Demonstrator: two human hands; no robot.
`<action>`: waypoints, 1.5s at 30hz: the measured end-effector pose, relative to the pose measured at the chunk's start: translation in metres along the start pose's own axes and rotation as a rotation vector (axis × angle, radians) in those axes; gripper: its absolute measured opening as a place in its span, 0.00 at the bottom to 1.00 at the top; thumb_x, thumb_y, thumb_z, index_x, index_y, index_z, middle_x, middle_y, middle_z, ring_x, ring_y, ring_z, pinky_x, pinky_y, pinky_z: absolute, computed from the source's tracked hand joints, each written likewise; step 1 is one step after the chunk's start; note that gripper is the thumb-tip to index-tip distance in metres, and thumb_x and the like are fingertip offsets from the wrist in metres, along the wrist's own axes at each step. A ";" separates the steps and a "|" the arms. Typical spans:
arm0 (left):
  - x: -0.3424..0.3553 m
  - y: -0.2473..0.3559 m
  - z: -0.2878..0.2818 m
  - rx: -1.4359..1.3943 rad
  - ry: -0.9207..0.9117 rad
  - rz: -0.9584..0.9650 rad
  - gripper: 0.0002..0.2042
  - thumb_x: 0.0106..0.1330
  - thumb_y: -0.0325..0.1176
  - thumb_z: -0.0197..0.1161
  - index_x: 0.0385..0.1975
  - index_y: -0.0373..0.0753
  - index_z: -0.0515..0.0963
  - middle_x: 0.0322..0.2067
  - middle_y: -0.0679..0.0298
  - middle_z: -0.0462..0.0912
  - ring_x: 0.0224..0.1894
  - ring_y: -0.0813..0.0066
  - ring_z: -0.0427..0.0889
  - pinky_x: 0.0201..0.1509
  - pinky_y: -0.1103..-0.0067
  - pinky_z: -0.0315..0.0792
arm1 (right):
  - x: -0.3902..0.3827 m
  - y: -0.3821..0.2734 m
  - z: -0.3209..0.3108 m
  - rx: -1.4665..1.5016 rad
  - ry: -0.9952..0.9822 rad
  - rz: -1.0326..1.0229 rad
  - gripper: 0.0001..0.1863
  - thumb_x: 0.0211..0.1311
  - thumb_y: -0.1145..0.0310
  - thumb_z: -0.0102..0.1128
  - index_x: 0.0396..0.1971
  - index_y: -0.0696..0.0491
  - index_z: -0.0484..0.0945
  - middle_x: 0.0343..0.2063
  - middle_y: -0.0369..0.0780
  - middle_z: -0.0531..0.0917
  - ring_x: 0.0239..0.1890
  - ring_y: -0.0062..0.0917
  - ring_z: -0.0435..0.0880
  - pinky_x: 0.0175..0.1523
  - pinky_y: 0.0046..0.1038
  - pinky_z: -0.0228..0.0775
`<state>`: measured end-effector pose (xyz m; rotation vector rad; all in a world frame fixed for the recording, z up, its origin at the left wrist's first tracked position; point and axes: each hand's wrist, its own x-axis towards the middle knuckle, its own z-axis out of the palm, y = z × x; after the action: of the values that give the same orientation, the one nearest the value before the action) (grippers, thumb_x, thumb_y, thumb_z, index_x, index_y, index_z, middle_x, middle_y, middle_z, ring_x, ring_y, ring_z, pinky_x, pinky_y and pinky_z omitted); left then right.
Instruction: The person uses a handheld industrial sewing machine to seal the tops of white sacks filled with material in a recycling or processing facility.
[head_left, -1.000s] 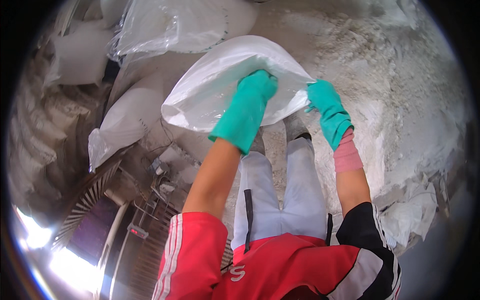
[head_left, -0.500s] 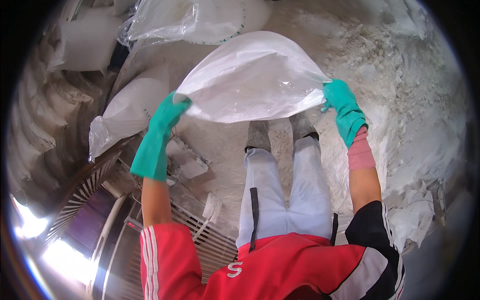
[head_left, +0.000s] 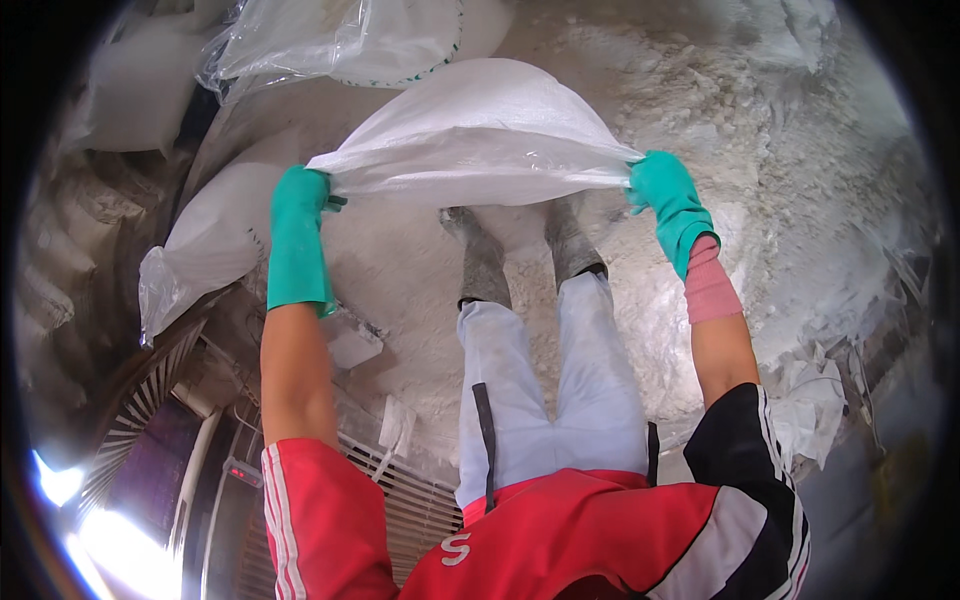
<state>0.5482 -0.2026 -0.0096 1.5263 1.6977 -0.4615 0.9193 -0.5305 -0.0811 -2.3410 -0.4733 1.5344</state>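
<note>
GRIP: my left hand [head_left: 300, 205] and right hand [head_left: 665, 195] clasp opposite mouth corners of the white bag [head_left: 480, 115] | POSITION: stretched between them, ahead of my legs [head_left: 600, 340] | HANDLING: likely soft, slick; weight uncertain; hold gathered corners.

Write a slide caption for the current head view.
Green-gloved left hand and right hand hold a white sack stretched between them above a pale, dusty floor.

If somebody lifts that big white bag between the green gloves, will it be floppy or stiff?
Probably floppy: the white bag bends and creases between the left hand and right hand. It may be slippery too, since its plastic-looking surface shines in places.
</note>
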 end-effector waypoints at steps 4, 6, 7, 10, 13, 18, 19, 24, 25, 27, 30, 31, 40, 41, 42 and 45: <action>0.005 -0.014 -0.011 -0.051 -0.098 -0.008 0.18 0.65 0.31 0.47 0.47 0.29 0.79 0.32 0.54 0.87 0.29 0.66 0.87 0.34 0.73 0.78 | -0.055 -0.060 -0.012 -0.083 0.066 0.010 0.16 0.59 0.71 0.56 0.43 0.65 0.76 0.34 0.50 0.85 0.31 0.35 0.85 0.46 0.34 0.81; 0.005 -0.003 -0.002 -0.028 -0.129 -0.005 0.17 0.65 0.30 0.47 0.47 0.29 0.79 0.32 0.54 0.87 0.29 0.66 0.88 0.33 0.75 0.78 | -0.076 -0.070 -0.030 -0.463 0.273 -0.109 0.18 0.62 0.68 0.59 0.49 0.63 0.75 0.53 0.52 0.80 0.47 0.37 0.83 0.59 0.30 0.72; -0.003 -0.003 -0.009 0.025 -0.107 -0.033 0.17 0.66 0.30 0.47 0.48 0.29 0.78 0.33 0.54 0.87 0.29 0.65 0.88 0.34 0.75 0.78 | -0.099 -0.091 -0.021 -0.380 0.338 -0.161 0.16 0.62 0.65 0.58 0.45 0.58 0.78 0.45 0.49 0.82 0.42 0.37 0.82 0.52 0.34 0.73; 0.000 -0.010 -0.013 0.073 -0.114 -0.028 0.17 0.66 0.30 0.47 0.48 0.29 0.78 0.33 0.54 0.87 0.29 0.65 0.88 0.35 0.74 0.78 | -0.112 -0.104 0.044 -0.249 0.230 -0.537 0.20 0.65 0.65 0.56 0.55 0.56 0.73 0.55 0.50 0.75 0.50 0.36 0.80 0.57 0.35 0.71; -0.005 -0.015 -0.017 0.081 -0.100 -0.052 0.17 0.65 0.31 0.48 0.49 0.30 0.78 0.33 0.53 0.87 0.29 0.65 0.88 0.35 0.74 0.78 | -0.101 -0.137 0.104 -0.533 0.161 -0.934 0.24 0.67 0.62 0.54 0.60 0.54 0.70 0.60 0.48 0.74 0.53 0.38 0.79 0.62 0.35 0.69; -0.010 0.012 -0.008 0.092 -0.164 -0.003 0.17 0.64 0.31 0.50 0.48 0.28 0.78 0.35 0.51 0.86 0.29 0.64 0.87 0.34 0.73 0.79 | -0.002 -0.130 0.118 -0.361 -0.250 -0.708 0.24 0.66 0.55 0.47 0.54 0.54 0.77 0.53 0.44 0.81 0.53 0.40 0.79 0.60 0.37 0.67; -0.008 0.012 -0.006 0.058 -0.158 0.008 0.17 0.64 0.31 0.50 0.48 0.28 0.78 0.36 0.51 0.86 0.29 0.64 0.87 0.34 0.73 0.79 | 0.009 -0.131 0.116 -0.423 -0.261 -0.611 0.24 0.67 0.54 0.45 0.51 0.55 0.79 0.51 0.45 0.82 0.53 0.41 0.79 0.59 0.37 0.67; 0.002 -0.011 -0.008 -0.011 -0.100 0.037 0.17 0.66 0.32 0.48 0.43 0.26 0.80 0.31 0.52 0.86 0.25 0.64 0.86 0.32 0.73 0.79 | -0.021 -0.156 0.117 -0.543 -0.144 -0.486 0.24 0.68 0.50 0.49 0.47 0.55 0.81 0.46 0.48 0.83 0.50 0.41 0.81 0.55 0.36 0.72; 0.005 -0.017 -0.011 0.017 -0.106 0.022 0.17 0.66 0.32 0.48 0.43 0.27 0.80 0.32 0.52 0.86 0.25 0.64 0.86 0.32 0.73 0.79 | -0.045 -0.161 0.111 -0.449 -0.101 -0.527 0.23 0.68 0.50 0.52 0.47 0.54 0.81 0.46 0.47 0.83 0.51 0.40 0.81 0.56 0.35 0.72; 0.007 -0.018 -0.011 0.036 -0.117 0.012 0.17 0.66 0.32 0.48 0.43 0.27 0.80 0.32 0.52 0.87 0.25 0.64 0.86 0.32 0.72 0.79 | -0.098 -0.168 0.089 -0.164 -0.026 -0.603 0.21 0.66 0.52 0.57 0.47 0.53 0.81 0.49 0.45 0.83 0.54 0.37 0.81 0.59 0.34 0.70; 0.008 -0.016 -0.009 0.004 -0.124 0.019 0.18 0.66 0.32 0.48 0.44 0.27 0.80 0.31 0.53 0.87 0.24 0.65 0.86 0.33 0.73 0.78 | -0.127 -0.148 0.047 0.210 0.078 -0.456 0.22 0.63 0.56 0.64 0.53 0.52 0.79 0.59 0.44 0.77 0.63 0.32 0.74 0.67 0.33 0.64; 0.012 -0.020 -0.016 0.089 -0.172 0.007 0.18 0.66 0.32 0.48 0.46 0.27 0.79 0.34 0.52 0.86 0.26 0.65 0.87 0.33 0.73 0.79 | -0.115 -0.133 0.036 -0.107 0.363 -0.548 0.24 0.64 0.54 0.62 0.55 0.51 0.78 0.55 0.43 0.80 0.59 0.34 0.77 0.63 0.34 0.67; 0.014 -0.014 -0.012 0.166 -0.194 0.010 0.18 0.67 0.33 0.49 0.47 0.27 0.79 0.34 0.52 0.86 0.28 0.64 0.88 0.31 0.72 0.80 | -0.036 -0.053 0.012 -0.527 0.161 -0.246 0.18 0.63 0.59 0.56 0.50 0.52 0.77 0.42 0.51 0.84 0.46 0.48 0.83 0.52 0.42 0.73; 0.013 -0.012 -0.012 0.135 -0.205 0.041 0.17 0.66 0.32 0.50 0.46 0.27 0.79 0.34 0.51 0.86 0.28 0.64 0.88 0.30 0.71 0.80 | -0.029 -0.053 0.013 -0.716 0.206 -0.175 0.15 0.62 0.62 0.53 0.44 0.53 0.77 0.39 0.54 0.84 0.43 0.51 0.83 0.48 0.45 0.73; 0.012 -0.009 -0.011 0.136 -0.206 0.042 0.17 0.66 0.32 0.50 0.46 0.27 0.79 0.34 0.51 0.86 0.28 0.64 0.88 0.30 0.71 0.80 | -0.024 -0.048 0.013 -0.714 0.207 -0.174 0.15 0.62 0.62 0.53 0.44 0.53 0.77 0.39 0.54 0.84 0.43 0.51 0.83 0.48 0.45 0.73; 0.005 -0.002 -0.007 0.112 -0.194 -0.077 0.15 0.65 0.32 0.52 0.44 0.28 0.79 0.33 0.49 0.86 0.28 0.65 0.87 0.29 0.73 0.78 | -0.009 -0.025 0.009 -0.657 0.303 -0.202 0.11 0.64 0.63 0.49 0.37 0.54 0.76 0.33 0.52 0.83 0.38 0.53 0.82 0.45 0.48 0.73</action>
<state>0.5442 -0.1950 -0.0093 1.4478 1.6061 -0.7322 0.9050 -0.5109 -0.0664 -2.8110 -1.2385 0.9985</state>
